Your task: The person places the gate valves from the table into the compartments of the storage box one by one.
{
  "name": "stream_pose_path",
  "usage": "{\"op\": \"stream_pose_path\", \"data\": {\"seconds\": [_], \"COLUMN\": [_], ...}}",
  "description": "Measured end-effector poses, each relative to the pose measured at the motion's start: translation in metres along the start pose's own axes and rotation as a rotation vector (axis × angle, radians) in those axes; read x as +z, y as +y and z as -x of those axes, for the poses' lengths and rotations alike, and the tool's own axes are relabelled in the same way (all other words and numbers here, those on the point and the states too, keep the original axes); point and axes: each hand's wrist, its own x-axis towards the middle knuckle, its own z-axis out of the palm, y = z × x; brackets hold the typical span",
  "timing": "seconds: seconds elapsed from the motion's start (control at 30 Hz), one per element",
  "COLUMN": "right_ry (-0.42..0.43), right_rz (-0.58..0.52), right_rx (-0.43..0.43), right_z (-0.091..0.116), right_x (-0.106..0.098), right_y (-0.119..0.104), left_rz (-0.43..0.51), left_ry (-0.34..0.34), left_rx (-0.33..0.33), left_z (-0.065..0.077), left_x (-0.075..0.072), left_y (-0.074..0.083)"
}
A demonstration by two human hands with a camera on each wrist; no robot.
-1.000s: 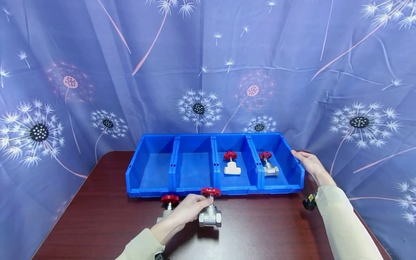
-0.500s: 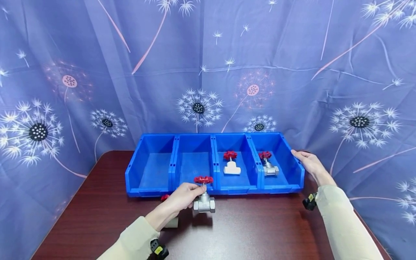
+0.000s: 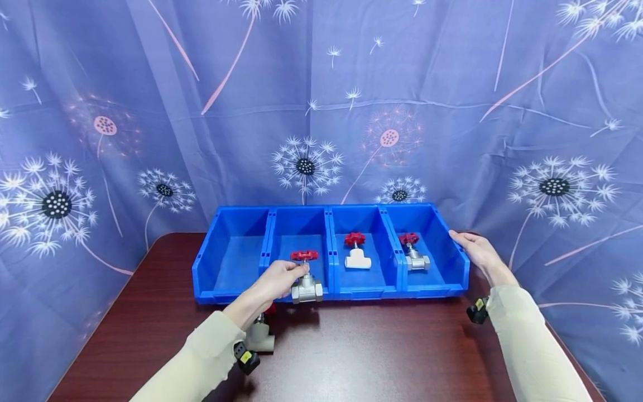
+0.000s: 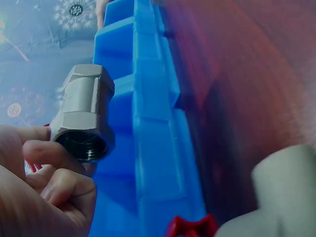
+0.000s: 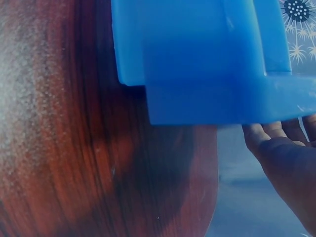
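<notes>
My left hand (image 3: 277,281) pinches a metal gate valve (image 3: 307,290) by the stem under its red handwheel (image 3: 303,255). The valve hangs upright at the front edge of the second compartment from the left; the left wrist view shows its hexagonal, threaded end (image 4: 84,143). My right hand (image 3: 479,254) rests against the right side wall of the blue bin row (image 3: 432,291), fingers fairly straight; some fingertips are hidden in the right wrist view. A white valve (image 3: 358,259) with a red handwheel sits in the third compartment, and another metal valve (image 3: 417,261) in the rightmost.
A grey-beige valve (image 3: 260,338) with a red handwheel stands on the dark wood table (image 3: 382,352), partly hidden behind my left forearm. Behind the bins hangs a blue curtain (image 3: 241,139) with a dandelion print.
My left hand has carried the metal gate valve forward, up and slightly left, from over the table to the bin's front edge. My right hand has stayed on the bin's side.
</notes>
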Motion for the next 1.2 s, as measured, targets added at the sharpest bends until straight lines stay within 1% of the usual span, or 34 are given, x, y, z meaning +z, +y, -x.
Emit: {"op": "stream_pose_path", "data": {"seconds": [0.17,0.27,0.37,0.47,0.67,0.77,0.97,1.13,1.2], "right_ry": [0.009,0.029,0.041,0.037,0.023,0.024,0.015,0.012,0.012], "right_rz": [0.006,0.015,0.010,0.012,0.001,0.002,-0.061,-0.035,-0.030], "right_rx": [0.001,-0.004,-0.010,-0.009,0.020,0.031,0.048,0.041,0.039], "right_z": [0.000,0.000,0.000,0.001,0.003,0.003,0.002,0.002,0.001], "right_x": [0.000,-0.001,-0.001,-0.002,-0.004,-0.005,-0.004,-0.003,-0.002], "right_y": [-0.001,-0.001,-0.001,-0.002,-0.003,-0.003,-0.002,-0.001,-0.001], "left_rz": [-0.016,-0.037,-0.071,-0.094,-0.131,-0.178,-0.280,-0.348,-0.390], "left_ry": [0.015,0.015,0.032,0.054,0.081,0.103,0.136,0.170,0.192], "left_rx": [-0.010,-0.007,-0.005,-0.010,-0.015,-0.014,-0.033,-0.063,-0.072], "left_z": [-0.010,-0.018,-0.028,-0.037,-0.053,-0.059,-0.069,-0.074,-0.075], "left_x": [-0.004,-0.004,-0.002,0.000,0.001,0.002,0.006,0.006,0.005], "left_y": [0.008,0.014,0.018,0.022,0.028,0.030,0.030,0.029,0.029]}}
